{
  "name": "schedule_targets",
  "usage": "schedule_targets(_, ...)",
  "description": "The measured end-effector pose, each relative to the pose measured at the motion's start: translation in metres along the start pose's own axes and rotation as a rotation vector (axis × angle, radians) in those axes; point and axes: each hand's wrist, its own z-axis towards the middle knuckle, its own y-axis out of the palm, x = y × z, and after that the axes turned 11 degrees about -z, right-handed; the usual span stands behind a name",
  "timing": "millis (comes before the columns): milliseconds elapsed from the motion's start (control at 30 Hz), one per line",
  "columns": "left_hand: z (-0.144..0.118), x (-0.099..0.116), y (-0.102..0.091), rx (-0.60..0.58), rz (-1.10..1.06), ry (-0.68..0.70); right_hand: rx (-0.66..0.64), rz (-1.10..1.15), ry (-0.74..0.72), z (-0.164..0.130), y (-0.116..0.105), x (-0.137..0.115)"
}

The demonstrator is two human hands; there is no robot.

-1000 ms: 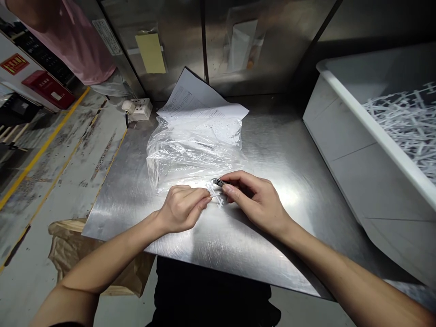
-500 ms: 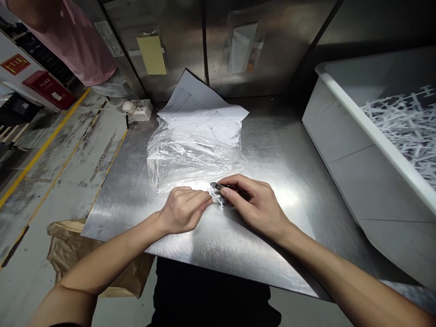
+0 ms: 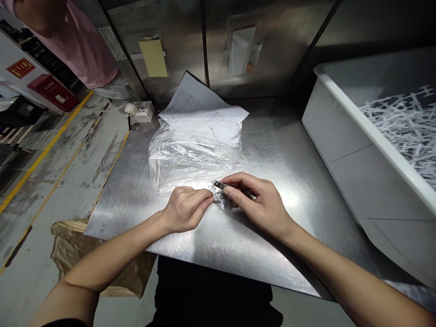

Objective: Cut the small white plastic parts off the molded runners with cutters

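My left hand [image 3: 189,206] is closed, thumb and fingers pinching a small branched white plastic piece [image 3: 218,198]. My right hand [image 3: 260,200] is closed round a small dark metal nail clipper [image 3: 220,185], whose tip points left at the upper end of the white piece. Both hands are just above the steel table [image 3: 211,240]. Right behind them lies a clear plastic bag [image 3: 194,156] with small white bits inside its far part. A printed sheet of paper [image 3: 204,100] sits at the bag's far end, partly under it.
On the right stands a large white bin [image 3: 361,168] heaped with white branched plastic pieces [image 3: 405,131]. A power socket block [image 3: 143,111] is at the table's far left corner. A brown paper bag [image 3: 73,245] rests on the floor at left. A person in pink [image 3: 86,50] stands far left.
The nail clipper has shifted slightly right and up against the white piece. The left hand keeps its pinch. The whole view has moved a little.
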Motion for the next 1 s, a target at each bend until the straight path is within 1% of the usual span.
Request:
schedule_targets(100,-0.0003,-0.001,0.0002,0.005,0.019,0.01,-0.017,-0.016,-0.038,-0.0016,-0.0011,-0.0023)
schedule_targets(433,-0.0002,-0.0021,-0.0005,0.018,0.037,0.036,-0.033,-0.051,-0.079,-0.004,-0.0005,-0.0045)
schedule_targets(600,-0.0008,-0.0024,-0.0004,0.01,0.036,0.035,-0.051,-0.057,-0.062,-0.004,-0.0013,-0.0058)
schedule_targets(800,-0.0002,-0.0023,0.0007,-0.003,0.092,0.063,-0.039,-0.063,-0.056,-0.0033,-0.0004,-0.0066)
schedule_targets(1000,-0.0009,-0.0041,0.0033,0.014,0.136,0.069,-0.018,0.001,0.003,-0.0036,0.0048,-0.0027)
